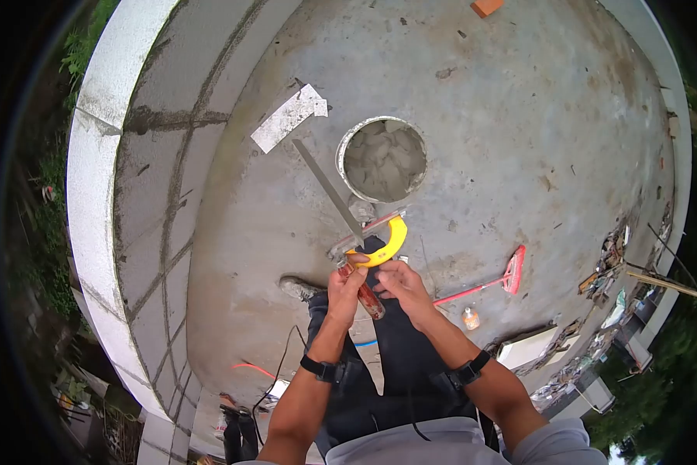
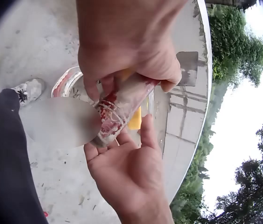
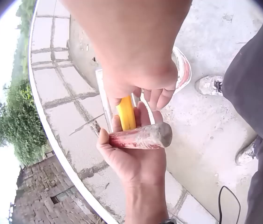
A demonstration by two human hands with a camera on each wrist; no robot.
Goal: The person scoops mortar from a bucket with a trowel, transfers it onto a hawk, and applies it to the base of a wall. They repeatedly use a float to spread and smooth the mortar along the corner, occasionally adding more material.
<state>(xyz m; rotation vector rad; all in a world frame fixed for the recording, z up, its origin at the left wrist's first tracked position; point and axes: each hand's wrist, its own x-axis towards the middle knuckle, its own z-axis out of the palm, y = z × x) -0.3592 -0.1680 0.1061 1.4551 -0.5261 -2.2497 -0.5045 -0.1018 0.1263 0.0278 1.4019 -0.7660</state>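
My left hand (image 1: 347, 293) grips the worn red handle (image 1: 371, 301) of a trowel, whose long grey blade (image 1: 325, 180) points away to the upper left in the head view. A yellow curved-handled tool (image 1: 391, 245) with a thin straight strip along it lies against that hand's fingertips. Close on the right, my right hand (image 1: 405, 288) has its fingers loosely bent beside the yellow handle's near end. In the left wrist view that right hand (image 2: 131, 170) lies palm up below the red handle's butt, thumb apart. A bucket (image 1: 340, 164) of grey mortar stands just beyond both tools.
A mortar-spotted white piece (image 1: 290, 118) lies left of the bucket. Along the left runs a curved block wall (image 1: 154, 178). To the right are a red broom (image 1: 512, 271), a small bottle (image 1: 471, 318) and debris (image 1: 605, 260). A cable (image 1: 280, 363) trails at lower left.
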